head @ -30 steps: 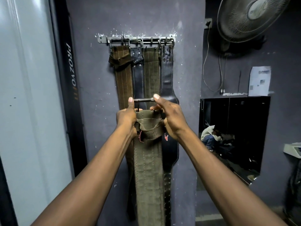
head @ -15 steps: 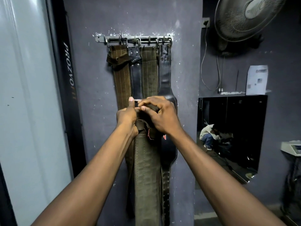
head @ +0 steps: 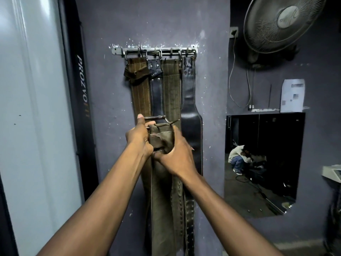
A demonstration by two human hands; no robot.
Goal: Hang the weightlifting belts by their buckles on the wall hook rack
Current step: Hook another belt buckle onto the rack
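A metal hook rack (head: 118,51) is fixed to the dark wall. From it hang several belts: a brown one (head: 141,93), a narrow black one (head: 156,89), an olive one (head: 171,89) and a wide black leather one (head: 190,115). I hold another olive belt (head: 162,191) in front of them, well below the rack. My left hand (head: 138,139) grips its top at the metal buckle (head: 156,119), thumb raised along the frame. My right hand (head: 175,154) grips the folded strap just under the buckle.
A black padded post marked PROZVO (head: 81,89) stands left of the wall panel, beside a pale surface. A wall fan (head: 284,23) hangs at the upper right above a mirror (head: 263,163), in which a crouching person shows.
My right hand has slid down from the buckle's top onto the folded strap below it. The buckle's frame and prongs now show above my hands. The belt stays at about the same height.
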